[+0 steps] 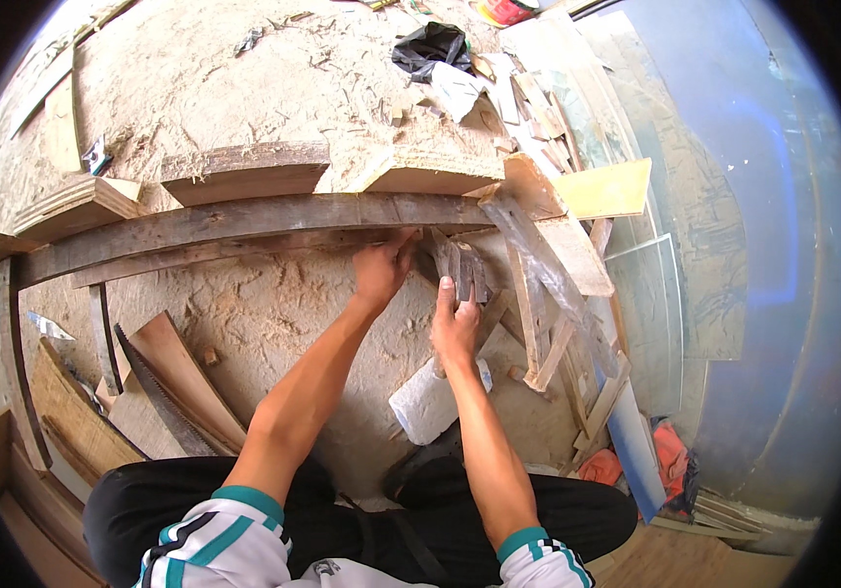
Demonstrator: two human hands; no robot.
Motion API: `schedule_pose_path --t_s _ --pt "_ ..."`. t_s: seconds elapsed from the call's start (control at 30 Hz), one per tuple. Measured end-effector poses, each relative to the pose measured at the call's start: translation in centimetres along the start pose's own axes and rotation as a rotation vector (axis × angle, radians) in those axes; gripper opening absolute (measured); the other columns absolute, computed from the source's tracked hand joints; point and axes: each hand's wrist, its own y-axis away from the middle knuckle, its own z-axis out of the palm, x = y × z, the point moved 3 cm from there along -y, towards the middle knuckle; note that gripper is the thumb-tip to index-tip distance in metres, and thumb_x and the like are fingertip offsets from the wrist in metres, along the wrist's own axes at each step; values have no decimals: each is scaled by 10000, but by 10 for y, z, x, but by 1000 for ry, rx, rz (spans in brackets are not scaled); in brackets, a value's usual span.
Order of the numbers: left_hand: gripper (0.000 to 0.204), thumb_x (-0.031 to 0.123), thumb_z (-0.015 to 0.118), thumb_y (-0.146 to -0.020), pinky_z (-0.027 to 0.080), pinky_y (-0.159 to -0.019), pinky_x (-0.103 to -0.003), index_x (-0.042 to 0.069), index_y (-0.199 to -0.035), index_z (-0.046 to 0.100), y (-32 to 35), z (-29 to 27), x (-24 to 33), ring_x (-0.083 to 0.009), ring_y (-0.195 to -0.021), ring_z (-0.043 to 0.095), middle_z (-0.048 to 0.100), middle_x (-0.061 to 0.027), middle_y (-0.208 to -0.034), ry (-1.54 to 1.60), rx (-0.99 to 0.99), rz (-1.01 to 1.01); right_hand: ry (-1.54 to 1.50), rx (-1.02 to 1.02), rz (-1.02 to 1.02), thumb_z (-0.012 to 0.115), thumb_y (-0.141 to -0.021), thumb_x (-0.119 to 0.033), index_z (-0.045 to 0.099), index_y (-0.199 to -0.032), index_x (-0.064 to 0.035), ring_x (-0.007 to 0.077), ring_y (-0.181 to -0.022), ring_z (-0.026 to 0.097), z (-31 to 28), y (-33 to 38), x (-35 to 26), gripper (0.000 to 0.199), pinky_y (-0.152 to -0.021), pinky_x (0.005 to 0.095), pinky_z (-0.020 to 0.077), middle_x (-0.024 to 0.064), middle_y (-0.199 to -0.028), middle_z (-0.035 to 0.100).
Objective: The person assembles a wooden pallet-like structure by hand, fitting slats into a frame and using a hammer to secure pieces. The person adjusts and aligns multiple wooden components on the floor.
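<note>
A long, dark wooden beam (254,218) on legs runs from left to right in front of me, with a second rail below its near side. My left hand (381,272) is closed, its fingers curled up at the near edge of this frame; what they hold is hidden. Just to its right, my right hand (456,321) grips a grey, weathered piece of wood (457,263), thumb on top. That piece sits beside the beam's right end. Below my right wrist lies a whitish block (435,404).
Wood blocks (244,172) stand along the beam's far side. A handsaw (161,392) leans among boards at the left. Crossed wooden pieces (548,265) rise at the right, beside glass sheets (650,314). A black plastic bag (430,49) lies on the dusty floor.
</note>
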Motion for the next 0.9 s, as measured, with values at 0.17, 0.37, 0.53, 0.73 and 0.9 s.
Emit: schedule_pose_path --t_s 0.17,0.37,0.53,0.73,0.9 --pt "258 168 643 -845 527 -624 -415 194 -1099 681 0 1 -3 -315 -719 680 687 -117 -758 -80 8 24 124 -19 -164 532 -962 -333 474 -1334 3 421 -1117 572 -2 1 -30 505 -940 445 446 257 -1209 596" --pt "319 171 670 -783 522 -633 -448 175 -1101 694 2 7 -8 -361 -738 664 676 -159 -799 -113 88 139 128 -42 -430 563 -934 -234 540 -1209 15 451 -957 608 2 -5 -44 372 -748 481 503 263 -1053 639" --pt "327 205 662 -767 510 -600 -457 168 -1090 691 6 8 -8 -366 -697 647 659 -169 -765 -129 -16 30 270 -100 -589 545 -949 -300 568 -1191 19 429 -952 624 13 -5 -33 402 -848 454 487 245 -1075 637" --pt "270 240 661 -797 505 -547 -445 212 -1064 693 4 13 -16 -333 -631 644 658 -136 -712 -169 51 108 201 4 -655 592 -879 -120 566 -1095 -43 427 -734 629 10 -7 -40 231 -580 469 502 222 -872 613" --pt "269 228 660 -792 509 -563 -456 208 -1058 693 5 14 -18 -348 -645 643 660 -145 -727 -182 8 69 176 -19 -535 596 -893 -162 547 -1147 -24 416 -835 625 12 -6 -50 294 -677 451 497 218 -935 618"
